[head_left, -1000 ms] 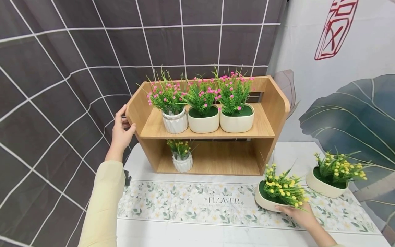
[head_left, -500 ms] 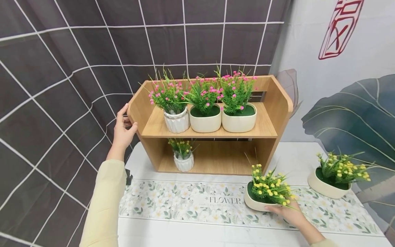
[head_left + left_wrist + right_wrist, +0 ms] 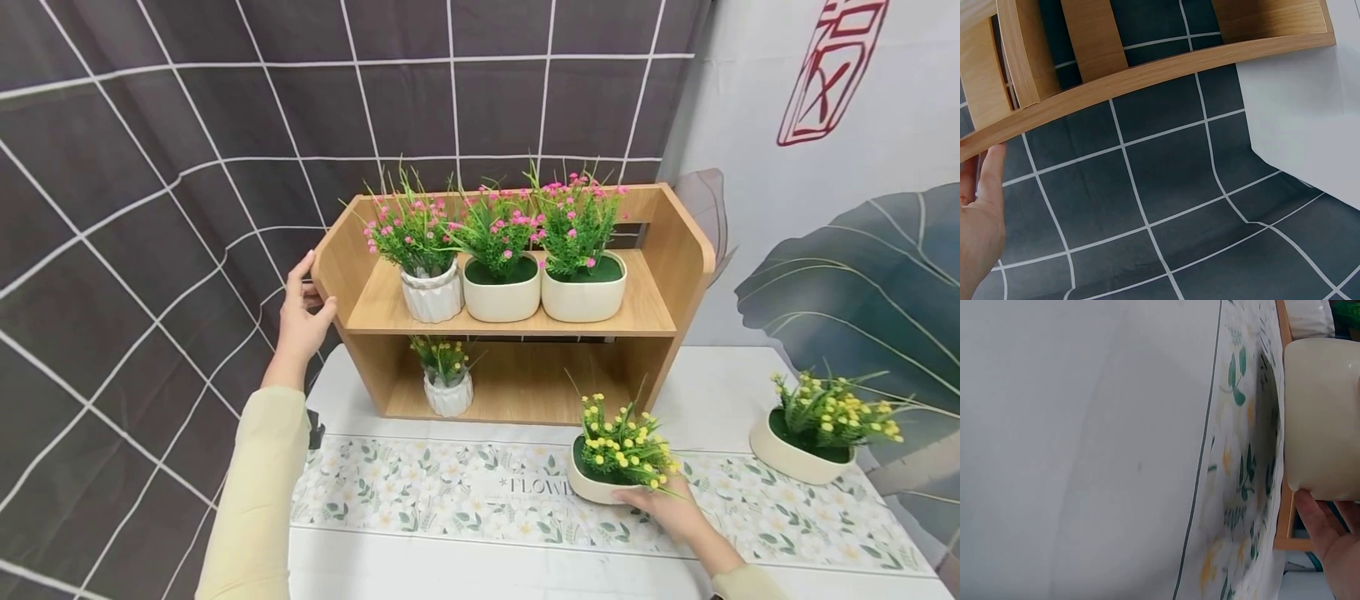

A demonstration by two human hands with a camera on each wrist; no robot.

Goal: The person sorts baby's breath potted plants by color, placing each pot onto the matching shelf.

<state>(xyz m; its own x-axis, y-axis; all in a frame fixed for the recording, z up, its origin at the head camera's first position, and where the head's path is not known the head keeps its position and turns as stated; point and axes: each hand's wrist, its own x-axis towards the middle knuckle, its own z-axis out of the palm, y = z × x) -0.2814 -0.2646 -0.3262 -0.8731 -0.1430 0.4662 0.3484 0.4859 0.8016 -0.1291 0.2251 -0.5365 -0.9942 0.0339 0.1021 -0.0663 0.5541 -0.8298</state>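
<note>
My right hand (image 3: 662, 505) grips an oval cream pot (image 3: 592, 485) of artificial yellow flowers (image 3: 622, 446) by its right end, in front of the shelf's lower level. In the right wrist view, fingertips (image 3: 1307, 503) press on the end of the pot (image 3: 1322, 419), which hangs over the flower-printed cloth. My left hand (image 3: 302, 317) rests against the left side panel of a two-level wooden shelf (image 3: 510, 327). The left wrist view has a straight finger (image 3: 992, 172) touching the panel's edge (image 3: 1147, 72).
Three pots of pink flowers (image 3: 501, 292) line the upper level. A small white pot (image 3: 448, 395) of yellow flowers stands at the lower level's left. Another oval cream pot (image 3: 798, 454) with yellow flowers sits on the white table (image 3: 420, 567) at right. Behind hangs a dark gridded curtain (image 3: 397, 100).
My right hand has carried the oval pot of yellow flowers leftward along the printed cloth, in front of the shelf. The left hand stays at the shelf's side panel.
</note>
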